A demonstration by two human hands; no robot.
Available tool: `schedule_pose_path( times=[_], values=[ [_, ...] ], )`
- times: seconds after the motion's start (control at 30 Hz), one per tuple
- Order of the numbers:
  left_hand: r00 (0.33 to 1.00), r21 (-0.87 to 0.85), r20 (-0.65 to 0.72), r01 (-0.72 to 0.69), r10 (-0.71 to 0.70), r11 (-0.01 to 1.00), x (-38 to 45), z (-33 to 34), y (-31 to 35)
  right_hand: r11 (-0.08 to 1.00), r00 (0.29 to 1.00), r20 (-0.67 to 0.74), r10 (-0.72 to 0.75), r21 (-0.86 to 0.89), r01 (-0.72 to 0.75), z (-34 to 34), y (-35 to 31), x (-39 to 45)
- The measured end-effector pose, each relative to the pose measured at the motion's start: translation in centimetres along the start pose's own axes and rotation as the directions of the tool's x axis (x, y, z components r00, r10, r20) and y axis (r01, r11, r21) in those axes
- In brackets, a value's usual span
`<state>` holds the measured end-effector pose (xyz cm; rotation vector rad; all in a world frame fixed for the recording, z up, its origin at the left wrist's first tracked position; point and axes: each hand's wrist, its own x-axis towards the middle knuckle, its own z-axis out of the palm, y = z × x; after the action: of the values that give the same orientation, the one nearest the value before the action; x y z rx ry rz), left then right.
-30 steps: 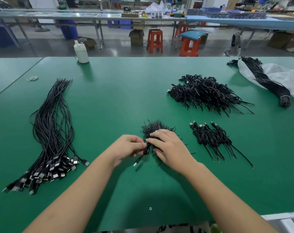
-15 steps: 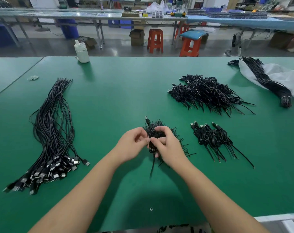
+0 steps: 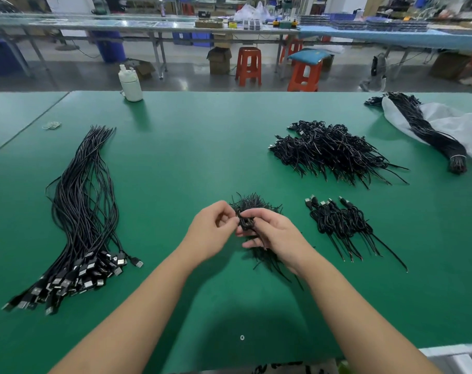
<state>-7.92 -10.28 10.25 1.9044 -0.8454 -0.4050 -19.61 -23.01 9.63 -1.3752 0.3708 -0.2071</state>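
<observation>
Both of your hands are up at the middle of the green worktop [image 3: 175, 163], meeting over a small coiled black cable [image 3: 246, 223]. Your left hand [image 3: 211, 234] has its fingers curled in, fingertips pinching the coil's left edge. Your right hand [image 3: 279, 237] comes in from the other side, thumb and forefinger closed on the coil, the other fingers loosely bent beneath it. The coil sits between the two hands, lifted just off the surface, right above a scruffy heap of short black ties [image 3: 255, 204] that pokes out behind your knuckles. Black strands trail out under your right wrist, and whether they belong to the cable or to the heap is hard to tell. Off to your right, near the hand, a neat row of coiled cables [image 3: 337, 221] lies side by side, plugs pointing away from you, tails toward you. Further back on that side there's a big loose pile of cables [image 3: 332, 152], and beyond that a banded bundle [image 3: 425, 129] lying across a white bag [image 3: 461, 125]. Well apart on your left, a long sheaf of straight cables [image 3: 83, 209] fans down to a cluster of USB plugs [image 3: 81, 276] near the front edge. A white bottle [image 3: 131, 83] stands at the far edge, with a few pale rubber bands [image 3: 51, 126] nearer the left seam.
</observation>
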Motion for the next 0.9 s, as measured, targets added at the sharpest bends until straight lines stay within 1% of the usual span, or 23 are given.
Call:
schedule_pose_path(
  times=[0.03,0.1,0.2,0.23,0.27,0.37,0.43,0.5,0.57,0.6,0.63,0.7,0.8,0.9],
  values=[
    [0.999,-0.067,0.002,0.052,-0.051,0.996,0.2,-0.1,0.0,0.999,1.0,0.027,-0.015,-0.03,0.016,0.0,0.0,-0.1],
    [0.996,-0.108,0.034,0.089,-0.086,0.99,0.3,-0.3,-0.1,0.993,0.999,0.028,-0.04,-0.106,0.043,0.0,-0.1,-0.1],
    [0.995,-0.127,0.078,0.076,-0.066,0.989,0.0,-0.2,0.1,0.953,0.989,-0.096,-0.112,-0.293,0.079,-0.3,-0.1,0.2],
    [0.995,-0.13,0.083,0.065,-0.055,0.989,0.0,-0.1,0.2,0.939,0.981,-0.145,-0.131,-0.335,0.076,-0.4,-0.1,0.3],
    [0.996,-0.106,0.077,0.042,-0.034,0.993,-0.1,0.0,0.3,0.938,0.975,-0.177,-0.138,-0.34,0.071,-0.5,-0.1,0.4],
    [0.994,0.096,0.039,-0.108,0.105,0.989,-0.6,0.1,0.9,0.965,0.979,-0.172,-0.11,-0.256,0.063,-0.4,0.1,0.5],
    [0.97,0.198,0.046,-0.241,0.237,0.95,-1.0,0.1,1.4,0.971,0.982,-0.165,-0.088,-0.235,0.048,-0.4,0.0,0.5],
    [0.938,0.267,0.072,-0.345,0.339,0.9,-1.3,0.2,1.8,0.986,0.982,-0.171,-0.081,-0.155,0.054,-0.4,0.1,0.5],
    [0.909,0.352,0.112,-0.414,0.401,0.84,-1.3,0.4,2.1,0.996,0.983,-0.161,-0.087,-0.049,0.08,-0.3,-0.1,0.4],
    [0.901,0.374,0.127,-0.43,0.414,0.821,-1.3,0.5,2.1,0.995,0.984,-0.146,-0.102,-0.026,0.099,-0.2,-0.1,0.2],
    [0.902,0.374,0.129,-0.43,0.413,0.822,-1.3,0.6,2.1,0.993,0.984,-0.132,-0.117,-0.024,0.115,-0.2,-0.1,0.1],
    [0.923,0.323,0.094,-0.383,0.373,0.865,-1.3,0.5,1.9,0.991,0.983,-0.126,-0.134,-0.047,0.129,-0.3,0.1,0.0],
    [0.968,0.261,0.034,-0.248,0.247,0.933,-0.9,0.4,1.4,0.99,0.988,-0.093,-0.127,-0.073,0.12,-0.5,0.4,-0.2],
    [0.994,0.194,0.03,-0.113,0.109,0.975,-0.3,0.0,0.9,0.975,0.986,-0.019,-0.166,-0.153,0.161,-0.7,0.3,-0.4]
  ],
)
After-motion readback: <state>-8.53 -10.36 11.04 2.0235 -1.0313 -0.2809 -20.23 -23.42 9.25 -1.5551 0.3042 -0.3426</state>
